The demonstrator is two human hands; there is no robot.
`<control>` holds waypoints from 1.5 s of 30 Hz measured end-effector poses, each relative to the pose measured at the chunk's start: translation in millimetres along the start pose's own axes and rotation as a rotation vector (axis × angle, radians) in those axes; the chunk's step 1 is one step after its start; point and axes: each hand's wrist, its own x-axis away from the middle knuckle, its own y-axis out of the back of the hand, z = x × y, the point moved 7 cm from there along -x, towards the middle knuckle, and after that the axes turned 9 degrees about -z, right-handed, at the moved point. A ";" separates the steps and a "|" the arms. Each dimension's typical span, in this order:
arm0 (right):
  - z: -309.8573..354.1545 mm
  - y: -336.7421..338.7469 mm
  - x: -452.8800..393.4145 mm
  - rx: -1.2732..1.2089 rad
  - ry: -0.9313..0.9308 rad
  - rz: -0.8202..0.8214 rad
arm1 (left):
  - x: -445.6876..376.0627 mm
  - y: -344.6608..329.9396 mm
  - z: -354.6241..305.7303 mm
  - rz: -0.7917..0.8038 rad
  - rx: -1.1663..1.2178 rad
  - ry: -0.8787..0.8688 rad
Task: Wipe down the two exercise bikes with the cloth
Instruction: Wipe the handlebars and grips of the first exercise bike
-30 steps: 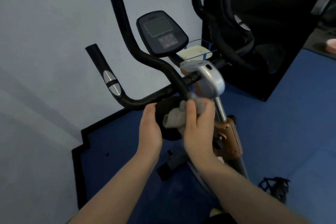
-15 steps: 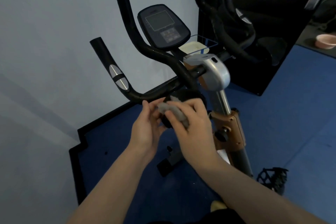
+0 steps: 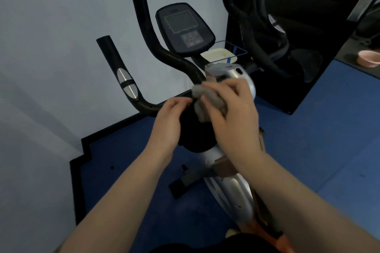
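An exercise bike stands in front of me, with black handlebars (image 3: 144, 33), a dark console (image 3: 185, 28) and a silver stem housing (image 3: 232, 72). My right hand (image 3: 232, 109) grips a bunched grey cloth (image 3: 207, 98) just below the handlebar joint, beside the silver housing. My left hand (image 3: 170, 121) sits to the left of the cloth, fingertips curled toward its edge and the black round part (image 3: 195, 135) underneath. Whether the left fingers pinch the cloth is unclear. A second bike's black handlebars (image 3: 259, 47) show at the upper right.
A pale wall runs along the left. A black mirror panel (image 3: 308, 68) stands behind the second bike. Blue floor mats (image 3: 329, 150) cover the ground. A pink bowl (image 3: 368, 58) sits at the far right. The bike's base bar (image 3: 185, 185) lies on the floor.
Both hands and the cloth rose slightly toward the handlebar joint. The right hand shifted the cloth upward and rightward against the silver housing; the view tilted down a little.
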 end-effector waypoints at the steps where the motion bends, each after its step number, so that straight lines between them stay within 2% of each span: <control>1: -1.3 -7.9 -7.5 0.013 -0.036 0.034 | -2.5 -4.7 -4.2 -0.003 -0.063 -0.018; 4: -13.4 -23.2 -3.5 0.057 -0.121 0.176 | -7.2 -13.0 -13.0 -0.052 -0.338 -0.174; 6: -26.4 -15.2 0.4 -0.009 -0.180 0.231 | -4.5 -11.3 -13.7 -0.131 -0.484 -0.277; 8: -38.0 -19.2 -10.9 -0.071 -0.318 0.353 | -0.5 -8.9 -14.8 -0.188 -0.530 -0.325; 11: -31.6 -41.5 -33.6 0.074 -0.271 0.484 | -1.1 -7.0 -16.9 -0.233 -0.536 -0.326; 14: -28.4 -30.6 -17.1 0.121 -0.135 0.430 | 2.3 -3.7 -17.2 -0.295 -0.561 -0.333; 17: -41.3 -11.8 -1.3 0.089 -0.146 0.426 | 6.6 -3.3 -16.1 -0.337 -0.572 -0.334; 20: -41.8 -28.5 -13.6 0.112 -0.146 0.418 | 5.0 -4.5 -16.2 -0.359 -0.577 -0.333; 23: -41.9 -24.4 4.7 -0.058 -0.190 0.312 | 8.3 -0.7 -12.6 -0.412 -0.534 -0.334; 26: -52.1 -13.6 14.5 -0.141 -0.202 0.403 | 19.5 -0.9 -7.3 -0.470 -0.394 -0.338; 28: -49.8 -18.2 -2.5 -0.030 -0.083 0.449 | 23.9 -1.6 -5.4 -0.492 -0.318 -0.342; 30: -48.4 -21.9 -11.9 -0.025 -0.043 0.373 | 24.0 0.3 -2.1 -0.505 -0.240 -0.308; 31: -47.9 -21.3 -5.8 -0.109 -0.093 0.320 | 23.4 2.2 1.6 -0.506 -0.171 -0.266; 34: -50.8 -19.8 47.9 -0.410 -0.326 0.223 | 23.4 3.6 13.2 -0.459 0.032 -0.134; 37: -57.0 -31.1 69.5 -0.647 -0.557 0.189 | 23.6 2.9 16.0 -0.405 0.108 -0.088; 41: -51.5 -35.3 64.3 -0.750 -0.672 -0.028 | 24.7 3.0 17.7 -0.310 0.192 -0.063; 45: -33.9 -45.3 99.7 -0.788 -0.793 -0.089 | 26.4 4.3 20.4 -0.202 0.237 -0.069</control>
